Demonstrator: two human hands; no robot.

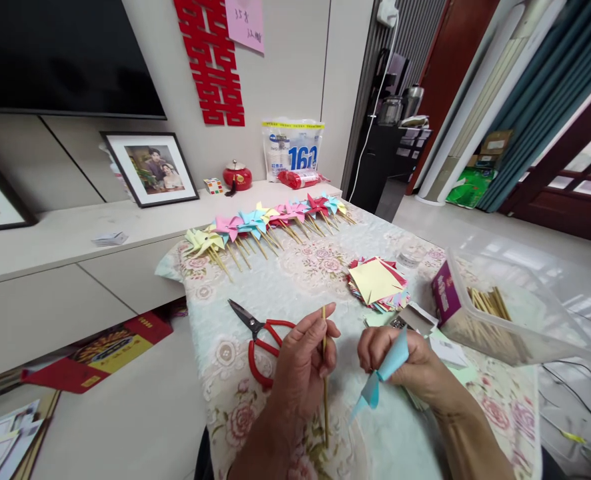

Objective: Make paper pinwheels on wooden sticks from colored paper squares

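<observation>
Left hand (303,363) pinches a thin wooden stick (325,380) upright, lower end near the table's near edge. Right hand (400,360) grips folded light-blue paper (383,373); its fingertips are hidden behind the folds. Bare floral cloth (300,280) between hands and the far pinwheel row (270,223). Red-handled scissors (260,333) lie just left of the left hand. Square paper stack (377,283) beyond the right hand. Clear plastic bin (515,313) of sticks at right overhangs the table edge; purple box (445,293) beside it.
</observation>
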